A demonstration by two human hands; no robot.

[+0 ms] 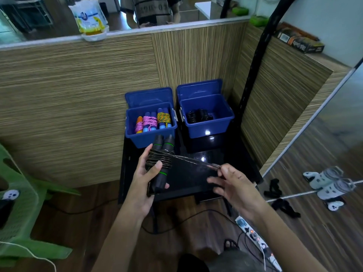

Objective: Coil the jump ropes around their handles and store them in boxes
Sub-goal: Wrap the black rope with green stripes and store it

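Left hand: left hand [146, 178] grips a pair of black jump-rope handles with green rings [162, 160], thumb pressed on the coil, fingers curled round from behind — handles held side by side, tilted away from the person.
Right hand: right hand [232, 184] pinches the loose end of the dark speckled rope [193, 160] between thumb and forefinger; the other fingers are loosely spread.
Rope: several turns are wound round the middle of the handles; one taut stretch runs from the coil across to the right hand's fingertips.
Beyond the left hand: an open blue plastic box on the left [151, 130], lid raised behind it, holds coiled ropes — pink and yellow cords on blue and orange handles [152, 121].
Beyond the right hand: a second open blue plastic box [207, 119], just beside the first, holds a coiled black rope [198, 115].
Beneath both hands: a glossy black low table [188, 173] bears both boxes.
Left of the left hand: a green plastic chair [21, 209].
Below the right hand: a white power strip [253, 237] on the wooden floor.
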